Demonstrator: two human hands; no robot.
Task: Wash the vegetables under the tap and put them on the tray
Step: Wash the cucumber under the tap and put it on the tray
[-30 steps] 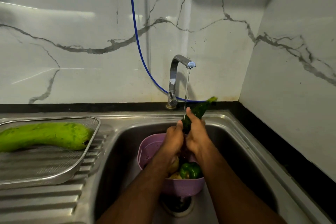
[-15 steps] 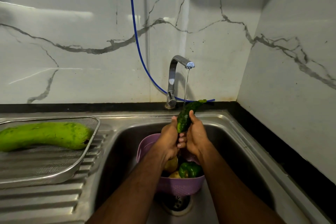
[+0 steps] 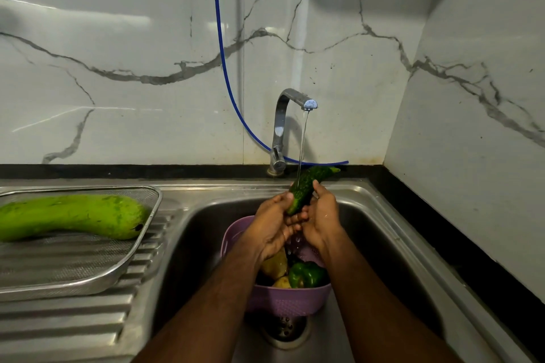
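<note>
Both hands around bitter gourd

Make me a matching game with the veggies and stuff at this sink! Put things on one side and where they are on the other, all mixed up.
Things:
1. bitter gourd
2. long green gourd
3. green pepper
4. blue hose

Places:
A. on the mesh tray
B. hanging down the marble wall
C. held by both hands under the tap's water
D. inside the purple basket in the sink

Pairs: 1-C, 2-A, 3-D, 4-B
</note>
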